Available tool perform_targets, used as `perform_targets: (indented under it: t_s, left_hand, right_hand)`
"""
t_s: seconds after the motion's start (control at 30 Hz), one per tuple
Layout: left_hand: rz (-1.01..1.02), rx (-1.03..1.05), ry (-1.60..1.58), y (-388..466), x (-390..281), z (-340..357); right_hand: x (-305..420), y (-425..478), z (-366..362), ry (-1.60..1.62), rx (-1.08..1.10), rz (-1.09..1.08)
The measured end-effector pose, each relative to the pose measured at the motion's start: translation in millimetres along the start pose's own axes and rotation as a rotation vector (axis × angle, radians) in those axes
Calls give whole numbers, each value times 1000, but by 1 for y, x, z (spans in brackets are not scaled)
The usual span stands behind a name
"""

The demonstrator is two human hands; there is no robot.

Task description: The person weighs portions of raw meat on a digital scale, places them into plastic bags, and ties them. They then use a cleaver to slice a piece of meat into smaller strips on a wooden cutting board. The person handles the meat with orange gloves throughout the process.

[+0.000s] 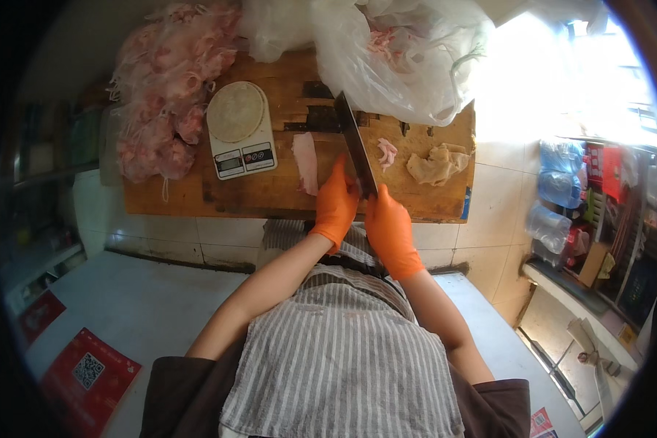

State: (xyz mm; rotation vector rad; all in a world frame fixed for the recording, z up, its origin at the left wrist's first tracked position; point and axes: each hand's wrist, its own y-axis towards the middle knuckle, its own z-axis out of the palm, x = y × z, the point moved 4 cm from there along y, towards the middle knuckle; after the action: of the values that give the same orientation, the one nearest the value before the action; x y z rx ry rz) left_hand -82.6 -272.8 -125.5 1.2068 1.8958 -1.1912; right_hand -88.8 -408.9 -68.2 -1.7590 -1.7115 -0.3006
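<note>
My right hand (391, 230), in an orange glove, grips the handle of a dark, broad-bladed knife (357, 145). The blade points away from me over the wooden cutting board (241, 197). Just left of the blade is my left hand (336, 208), gloved the same way, low over the board. Its fingers partly hide whatever lies beneath them, so a hold cannot be told. A pale strip of raw meat or skin (305, 163) lies left of that hand. Right of the knife sit a few small pink meat strips (386, 153) and a crumpled tan cloth (438, 164).
A white kitchen scale (243, 131) stands on the board's left part, beside several clear bags of raw meat (169, 93). A large translucent plastic bag (405, 71) with pink meat inside covers the far right. Blue-tinted plastic bottles (559, 186) stand at the right by a rack.
</note>
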Motion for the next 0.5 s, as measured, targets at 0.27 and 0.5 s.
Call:
perform_targets:
  t_s: [0.27,0.5]
  left_hand:
    - [-4,-29,14,1,-2,-1]
    - [-29,-45,63,0,2,1]
  right_hand:
    - [-7,-9,-8,-3,-34,-52]
    - [-9,-30,-6,-63,13,-12]
